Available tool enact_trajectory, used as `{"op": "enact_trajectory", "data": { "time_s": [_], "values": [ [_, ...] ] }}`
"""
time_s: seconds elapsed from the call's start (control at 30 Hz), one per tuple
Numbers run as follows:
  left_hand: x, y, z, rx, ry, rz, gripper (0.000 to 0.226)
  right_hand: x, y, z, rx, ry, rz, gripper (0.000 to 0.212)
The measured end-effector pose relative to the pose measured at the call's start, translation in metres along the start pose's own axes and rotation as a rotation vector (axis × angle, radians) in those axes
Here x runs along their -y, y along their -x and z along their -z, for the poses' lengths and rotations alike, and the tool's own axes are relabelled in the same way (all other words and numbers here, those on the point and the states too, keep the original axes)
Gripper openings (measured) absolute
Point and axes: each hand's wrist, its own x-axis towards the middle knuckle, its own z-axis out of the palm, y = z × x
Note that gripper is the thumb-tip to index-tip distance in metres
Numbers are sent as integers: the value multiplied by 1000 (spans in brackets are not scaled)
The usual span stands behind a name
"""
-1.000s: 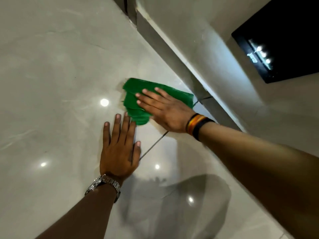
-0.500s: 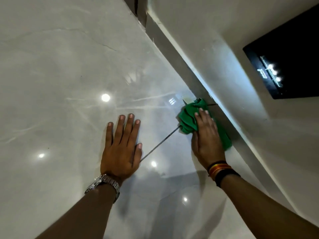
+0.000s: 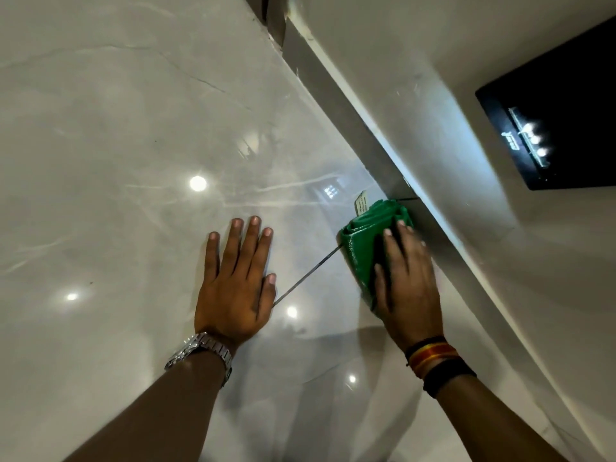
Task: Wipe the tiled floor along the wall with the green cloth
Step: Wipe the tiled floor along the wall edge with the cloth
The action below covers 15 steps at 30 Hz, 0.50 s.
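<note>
The green cloth (image 3: 365, 248) lies folded on the glossy pale tiled floor (image 3: 133, 161), its far edge against the grey skirting (image 3: 353, 128) at the foot of the wall. My right hand (image 3: 408, 281) presses flat on the cloth, fingers pointing away from me along the skirting. A white label sticks out from the cloth's far end. Left of it, my left hand (image 3: 236, 278) rests palm down on the floor, fingers spread, holding nothing. A dark grout line (image 3: 306, 278) runs between the two hands.
The white wall (image 3: 416, 78) rises on the right, with a black glossy panel (image 3: 560, 128) mounted on it. A dark gap (image 3: 266, 11) in the skirting shows at the top. Ceiling lights reflect off the floor.
My right hand swept the cloth from the open floor in front of my left hand rightward to the skirting, then bunched it tighter. My left hand stayed planted.
</note>
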Motion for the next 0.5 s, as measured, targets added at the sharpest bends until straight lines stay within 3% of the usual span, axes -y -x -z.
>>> {"op": "enact_trajectory", "data": {
  "time_s": [0.13,0.37,0.5],
  "values": [
    [-1,0,1,10,1,-6,69,-11,-24,-23,209,168,151,68],
    [-2,1,2,29,-6,11,72,-49,5,-19,261,149,97,63],
    [-3,1,0,24,-22,12,73,-7,-65,-23,201,90,182,61]
  ]
}}
